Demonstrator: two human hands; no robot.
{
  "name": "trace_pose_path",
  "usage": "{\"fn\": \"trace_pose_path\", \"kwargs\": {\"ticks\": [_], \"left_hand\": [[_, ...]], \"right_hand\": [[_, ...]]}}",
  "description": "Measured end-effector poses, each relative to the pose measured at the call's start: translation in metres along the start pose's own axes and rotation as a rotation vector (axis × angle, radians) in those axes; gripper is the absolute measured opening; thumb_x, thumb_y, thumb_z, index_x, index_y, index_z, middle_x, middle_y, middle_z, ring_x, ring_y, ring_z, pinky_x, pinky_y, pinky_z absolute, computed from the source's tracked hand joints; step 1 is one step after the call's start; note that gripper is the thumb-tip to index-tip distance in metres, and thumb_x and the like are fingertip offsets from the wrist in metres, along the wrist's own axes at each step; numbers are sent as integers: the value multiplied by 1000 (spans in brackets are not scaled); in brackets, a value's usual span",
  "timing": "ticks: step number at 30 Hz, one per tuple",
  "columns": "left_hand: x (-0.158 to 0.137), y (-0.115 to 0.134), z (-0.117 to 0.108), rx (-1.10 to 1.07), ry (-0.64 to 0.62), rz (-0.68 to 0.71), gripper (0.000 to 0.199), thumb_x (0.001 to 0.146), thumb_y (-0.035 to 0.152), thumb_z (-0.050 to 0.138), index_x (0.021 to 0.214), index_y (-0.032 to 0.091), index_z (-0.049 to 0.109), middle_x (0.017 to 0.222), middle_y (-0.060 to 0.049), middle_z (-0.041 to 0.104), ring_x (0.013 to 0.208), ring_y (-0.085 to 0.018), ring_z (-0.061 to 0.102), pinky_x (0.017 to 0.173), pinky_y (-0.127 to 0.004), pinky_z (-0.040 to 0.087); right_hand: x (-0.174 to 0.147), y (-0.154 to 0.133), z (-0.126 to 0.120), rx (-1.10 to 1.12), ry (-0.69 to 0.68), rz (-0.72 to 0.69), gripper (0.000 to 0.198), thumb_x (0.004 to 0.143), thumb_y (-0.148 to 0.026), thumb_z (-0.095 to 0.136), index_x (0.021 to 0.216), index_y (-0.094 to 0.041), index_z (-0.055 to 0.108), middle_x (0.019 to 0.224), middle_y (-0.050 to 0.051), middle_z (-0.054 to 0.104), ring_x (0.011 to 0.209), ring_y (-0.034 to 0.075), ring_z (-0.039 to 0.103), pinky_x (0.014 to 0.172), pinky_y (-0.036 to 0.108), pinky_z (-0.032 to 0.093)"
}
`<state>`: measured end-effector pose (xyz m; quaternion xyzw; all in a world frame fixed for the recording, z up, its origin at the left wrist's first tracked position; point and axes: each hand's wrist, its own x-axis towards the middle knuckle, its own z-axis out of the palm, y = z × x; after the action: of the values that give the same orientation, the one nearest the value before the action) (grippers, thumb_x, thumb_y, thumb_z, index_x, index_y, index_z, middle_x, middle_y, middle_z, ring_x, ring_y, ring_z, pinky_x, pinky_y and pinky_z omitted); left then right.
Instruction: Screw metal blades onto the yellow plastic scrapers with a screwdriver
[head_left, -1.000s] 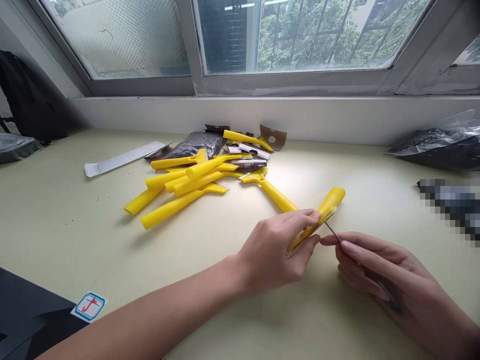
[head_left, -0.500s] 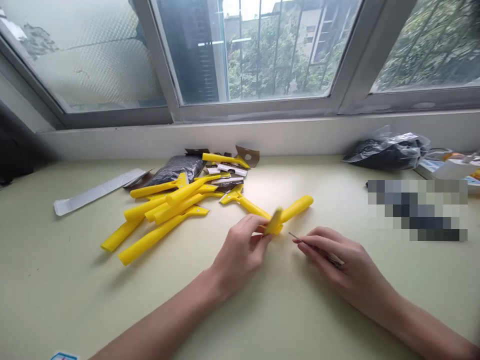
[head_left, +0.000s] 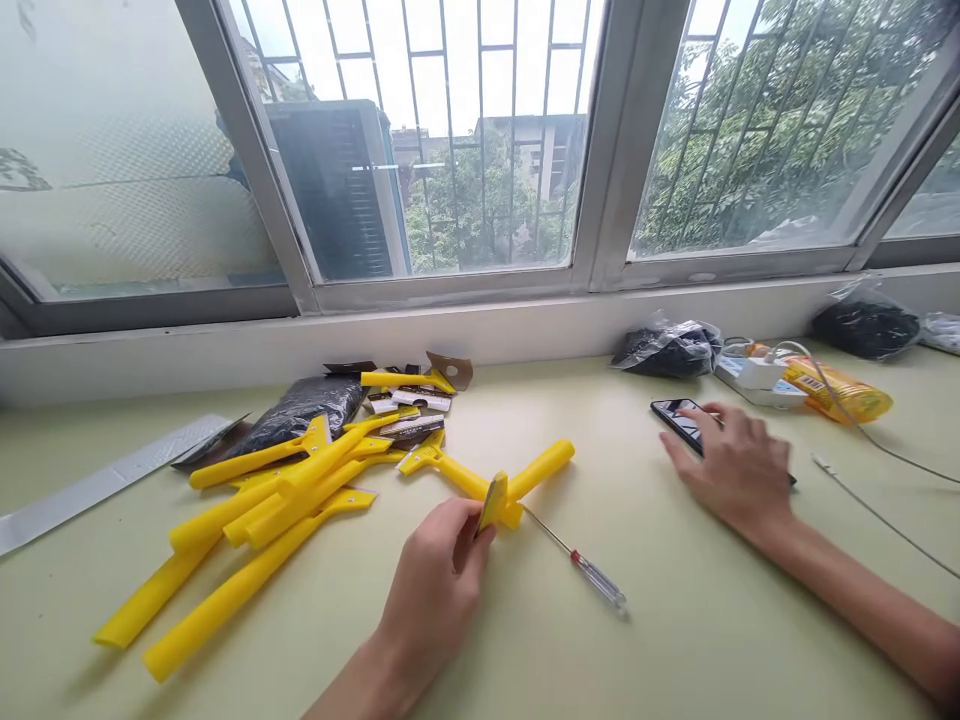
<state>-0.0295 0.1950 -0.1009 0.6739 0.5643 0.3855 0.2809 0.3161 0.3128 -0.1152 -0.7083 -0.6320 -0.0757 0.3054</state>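
Note:
My left hand (head_left: pixel 431 575) pinches a yellow scraper (head_left: pixel 541 470) at its head, with the handle pointing away to the right. Just behind it, another yellow scraper (head_left: pixel 459 477) lies on the table. A screwdriver (head_left: pixel 596 580) with a clear handle and a red collar rests to the right of my left hand, its tip beside the held scraper. Over on the right, my right hand (head_left: pixel 739 470) is spread over a dark phone (head_left: pixel 679 425) lying on the table, covering much of it. Its fingers are apart, and it does not visibly grip the phone.
Several yellow scrapers (head_left: pixel 247 590) are heaped at the left, by a black plastic bag (head_left: pixel 300 415) and small boxes (head_left: pixel 409 430). A long white strip (head_left: pixel 112 485) lies farther left. A power strip (head_left: pixel 761 380), an orange packet (head_left: pixel 836 390) and a white cable (head_left: pixel 885 510) are at the right.
My right hand has put the screwdriver down and moved right and away onto the phone. My left hand still holds the scraper. The view has turned right and tilted up.

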Motion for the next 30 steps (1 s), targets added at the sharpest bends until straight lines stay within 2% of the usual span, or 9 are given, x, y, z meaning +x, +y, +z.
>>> {"fn": "trace_pose_path", "kwargs": {"ticks": [1, 3, 8, 14, 17, 21, 24, 27, 30], "left_hand": [[0, 0, 0, 3, 4, -9, 16, 99, 34, 51, 98, 23, 62, 94, -4, 66, 84, -20, 60, 68, -29, 50], [1, 0, 1, -2, 8, -21, 16, 99, 34, 51, 98, 23, 62, 93, -4, 65, 84, -19, 60, 66, -27, 48], [1, 2, 2, -15, 17, -38, 17, 99, 33, 50, 96, 22, 62, 91, -5, 65, 83, -20, 59, 66, -26, 46], [4, 4, 1, -30, 97, -7, 20, 96, 36, 54, 95, 21, 66, 85, -7, 66, 80, -23, 62, 68, -30, 50], [6, 2, 2, -9, 133, -43, 23, 96, 36, 55, 111, 21, 65, 89, -7, 67, 83, -24, 65, 71, -33, 52], [7, 0, 4, -3, 156, -109, 48, 97, 35, 54, 143, 24, 45, 95, -5, 65, 83, -23, 66, 74, -35, 54], [7, 2, 5, -58, 179, -123, 57, 97, 37, 54, 149, 25, 34, 101, -5, 64, 86, -21, 67, 81, -37, 56], [7, 4, 7, -2, 202, -117, 57, 98, 38, 54, 149, 26, 32, 110, -6, 63, 92, -22, 67, 86, -39, 56], [1, 7, 6, 203, 325, 0, 54, 98, 35, 53, 148, 28, 32, 126, -11, 59, 104, -26, 63, 88, -43, 55]], "right_hand": [[7, 16, -1, -63, 4, 71, 69, 95, -60, 37, 136, -9, 57, 145, 30, 42, 136, 50, 35, 105, 71, 24], [14, 41, -2, -155, -29, 225, 87, 89, -74, 37, 130, -1, 58, 129, 40, 50, 125, 58, 40, 93, 77, 29], [23, 54, -2, -155, -201, 330, 89, 79, -81, 48, 129, -8, 61, 123, 32, 60, 119, 52, 53, 89, 60, 45], [18, 12, -6, 36, -280, 218, 86, 89, -74, 44, 145, -9, 44, 122, 29, 66, 104, 48, 66, 77, 50, 48], [0, -8, -7, 133, -294, 125, 77, 88, -74, 50, 140, -18, 48, 115, 22, 70, 100, 42, 70, 78, 47, 51], [-29, -44, -9, 345, -290, 53, 74, 76, -72, 69, 131, -25, 51, 102, 9, 72, 81, 31, 72, 66, 40, 56], [-50, -79, -17, 609, -290, 126, 73, 75, -69, 70, 132, -29, 50, 105, 7, 70, 74, 27, 71, 52, 33, 56], [-67, -108, -24, 732, -328, 100, 71, 74, -63, 73, 133, -32, 46, 108, 5, 68, 74, 24, 70, 55, 32, 58], [-83, -118, -27, 703, -351, -20, 68, 76, -56, 73, 133, -33, 45, 108, 4, 68, 70, 22, 70, 61, 34, 61]]}}
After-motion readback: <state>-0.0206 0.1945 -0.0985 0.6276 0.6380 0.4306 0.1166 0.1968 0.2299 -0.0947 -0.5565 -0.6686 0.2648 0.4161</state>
